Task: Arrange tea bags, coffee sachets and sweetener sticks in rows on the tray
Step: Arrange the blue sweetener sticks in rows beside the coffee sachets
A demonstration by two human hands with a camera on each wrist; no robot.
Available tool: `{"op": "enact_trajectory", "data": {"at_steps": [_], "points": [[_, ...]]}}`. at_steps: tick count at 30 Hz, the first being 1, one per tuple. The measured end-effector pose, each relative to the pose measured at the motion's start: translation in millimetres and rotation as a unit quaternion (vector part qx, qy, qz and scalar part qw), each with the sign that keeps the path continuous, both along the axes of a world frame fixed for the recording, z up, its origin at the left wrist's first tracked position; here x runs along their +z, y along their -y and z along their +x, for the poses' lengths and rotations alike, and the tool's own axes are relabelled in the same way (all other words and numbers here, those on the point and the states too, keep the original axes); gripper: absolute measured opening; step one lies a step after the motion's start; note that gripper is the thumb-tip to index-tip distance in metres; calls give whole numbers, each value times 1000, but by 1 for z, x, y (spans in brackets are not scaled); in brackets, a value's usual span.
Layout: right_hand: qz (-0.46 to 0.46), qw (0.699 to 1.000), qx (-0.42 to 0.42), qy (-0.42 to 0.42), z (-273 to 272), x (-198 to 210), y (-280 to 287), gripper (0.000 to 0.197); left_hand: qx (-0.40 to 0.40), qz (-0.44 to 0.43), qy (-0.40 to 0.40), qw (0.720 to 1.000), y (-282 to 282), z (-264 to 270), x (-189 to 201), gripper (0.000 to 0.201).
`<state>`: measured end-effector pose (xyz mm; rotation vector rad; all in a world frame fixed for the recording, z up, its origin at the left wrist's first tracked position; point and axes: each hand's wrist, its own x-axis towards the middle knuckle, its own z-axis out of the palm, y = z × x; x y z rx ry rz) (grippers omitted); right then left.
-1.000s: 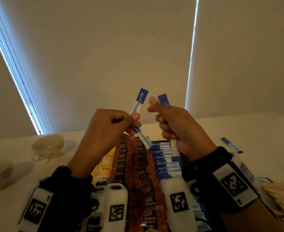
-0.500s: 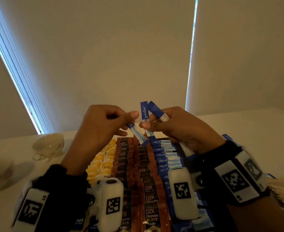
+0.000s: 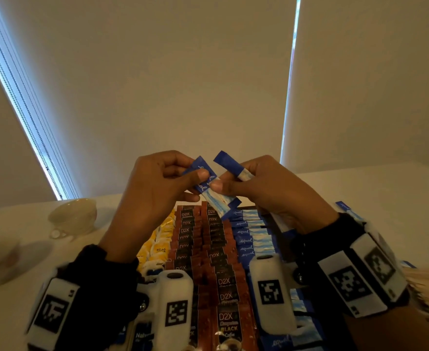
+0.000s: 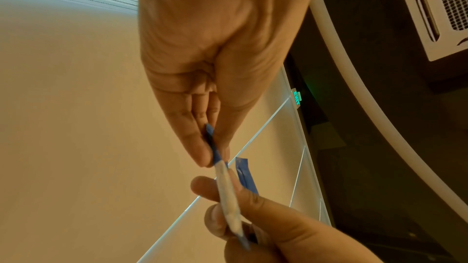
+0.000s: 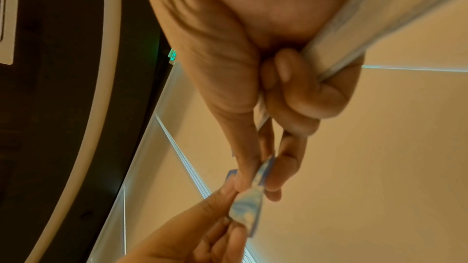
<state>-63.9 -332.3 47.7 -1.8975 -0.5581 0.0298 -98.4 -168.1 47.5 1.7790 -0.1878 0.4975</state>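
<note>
1. Two blue-and-white sweetener sticks are up in the air above the tray: my left hand (image 3: 155, 188) pinches the first stick (image 3: 203, 177) by its blue end between thumb and forefinger
2. My right hand (image 3: 264, 191) has its fingers curled round the second stick (image 3: 231, 165), and its thumb tip also touches the first stick
3. Below my hands, the tray (image 3: 279, 220) carries rows: yellow tea bags (image 3: 157, 245) on the left, brown coffee sachets (image 3: 208, 249) in the middle, sweetener sticks (image 3: 251, 239) on the right
4. On the white surface (image 3: 385, 193) a cream cup (image 3: 73, 219) sits to the left, and a loose stick (image 3: 345, 209) lies at right
</note>
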Motion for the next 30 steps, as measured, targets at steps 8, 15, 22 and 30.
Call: {"op": "enact_trajectory", "data": {"at_steps": [8, 15, 22, 30], "points": [[-24, 998, 6, -63, 1, 6, 13, 20, 44, -39, 35, 998, -9, 3, 0, 2], [1, 995, 27, -99, -2, 9, 10, 34, 100, -2, 70, 992, -11, 6, -3, 7], [-7, 998, 11, -56, 0, 5, 12, 18, 80, -20, 73, 994, -9, 8, -5, 5], [6, 998, -22, -50, 2, 6, 17, 20, 18, -32, 26, 999, -9, 0, 2, 8]]}}
